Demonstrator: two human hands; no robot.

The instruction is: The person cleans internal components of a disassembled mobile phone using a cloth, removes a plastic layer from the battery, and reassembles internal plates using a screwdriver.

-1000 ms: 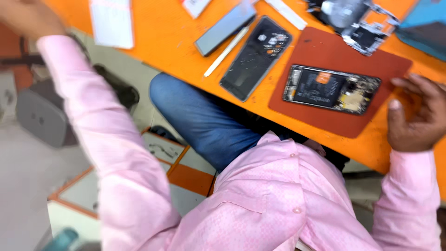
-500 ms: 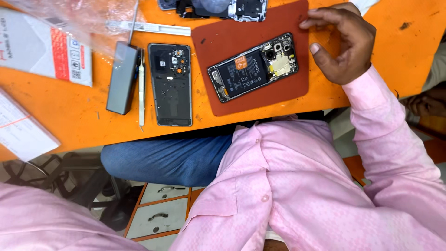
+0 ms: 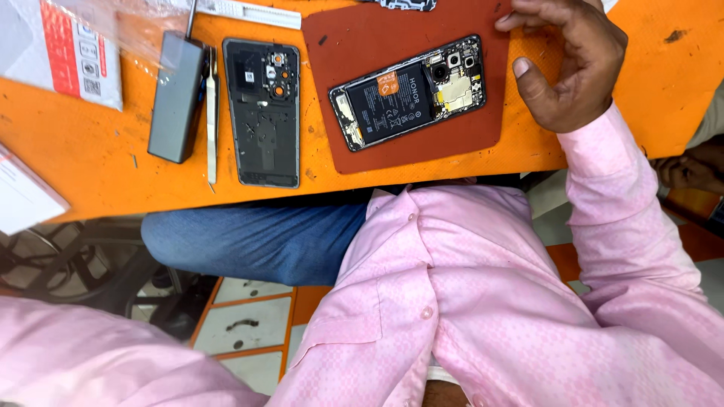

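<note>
Near edge: only my pink shirt and jeans; left hand out of frame. On the orange bench (image 3: pixel 90 158), the removed back cover (image 3: pixel 263 113) lies left, tweezers (image 3: pixel 212 113) just beside it. Opened phone (image 3: pixel 408 92) sits on the red mat (image 3: pixel 452 139), internals exposed; reassembly looks pending. Right hand (image 3: pixel 569 64) rests at the mat's far-right corner, fingers loosely curled, gripping nothing.

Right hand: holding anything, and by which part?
Nothing held. The right hand rests curled at the red mat's right edge, beside the opened phone, not touching it.
</note>
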